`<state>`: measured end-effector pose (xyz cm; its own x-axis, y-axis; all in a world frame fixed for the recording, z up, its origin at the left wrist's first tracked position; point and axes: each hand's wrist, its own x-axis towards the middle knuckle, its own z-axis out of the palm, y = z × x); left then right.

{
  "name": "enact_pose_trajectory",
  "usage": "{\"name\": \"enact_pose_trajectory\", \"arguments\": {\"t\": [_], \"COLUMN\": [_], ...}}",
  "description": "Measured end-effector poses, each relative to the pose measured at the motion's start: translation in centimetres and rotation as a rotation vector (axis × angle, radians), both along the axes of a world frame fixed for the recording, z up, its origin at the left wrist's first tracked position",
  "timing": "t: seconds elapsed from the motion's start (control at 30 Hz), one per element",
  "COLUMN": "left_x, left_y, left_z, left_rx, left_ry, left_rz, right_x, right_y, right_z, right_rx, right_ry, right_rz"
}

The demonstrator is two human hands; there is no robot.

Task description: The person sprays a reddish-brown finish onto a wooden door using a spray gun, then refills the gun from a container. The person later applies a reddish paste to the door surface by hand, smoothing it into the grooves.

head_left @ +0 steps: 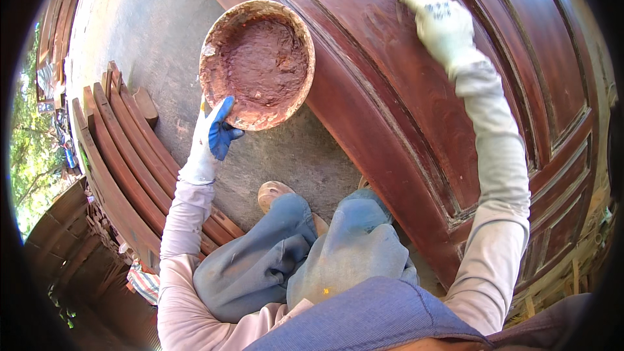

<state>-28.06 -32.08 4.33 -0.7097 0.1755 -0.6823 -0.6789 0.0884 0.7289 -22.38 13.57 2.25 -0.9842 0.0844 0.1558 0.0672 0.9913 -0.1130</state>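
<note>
My left hand [218,133], in a white glove with blue on the palm and fingers, grips the near rim of a round bowl [216,39]. Thick reddish-brown paste [266,62] fills the bowl, and its pale rim is smeared with the same stuff. My right hand [442,23], in a whitish glove, is on the panel of a dark red-brown wooden door [416,110]. One finger of it stretches out to the left, its tip stained brownish, by dull smears on the wood. The other fingers look bent and are partly hidden; I see no tool there.
Several curved brown wooden pieces [130,136] lie side by side on the left. Beneath the bowl is a grey floor [162,32]. My knees [351,247] are bent close to the door's near edge. A striped bag [144,281] sits at lower left.
</note>
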Motion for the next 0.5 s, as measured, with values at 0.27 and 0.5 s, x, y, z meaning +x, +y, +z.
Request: {"name": "enact_pose_trajectory", "arguments": {"t": [0.27, 0.5], "left_x": [-0.3, -0.3], "left_y": [0.1, -2.9], "left_z": [-0.8, -1.8], "left_rx": [0.173, 0.267], "left_ry": [-0.093, -0.149], "left_rz": [0.017, -0.013], "right_x": [-1.0, -19.2], "right_y": [-2.1, -7.6], "right_z": [1.2, -1.3], "right_rx": [-0.127, -0.224], "right_ry": [0.006, 0.231], "right_rz": [0.006, 0.043]}}
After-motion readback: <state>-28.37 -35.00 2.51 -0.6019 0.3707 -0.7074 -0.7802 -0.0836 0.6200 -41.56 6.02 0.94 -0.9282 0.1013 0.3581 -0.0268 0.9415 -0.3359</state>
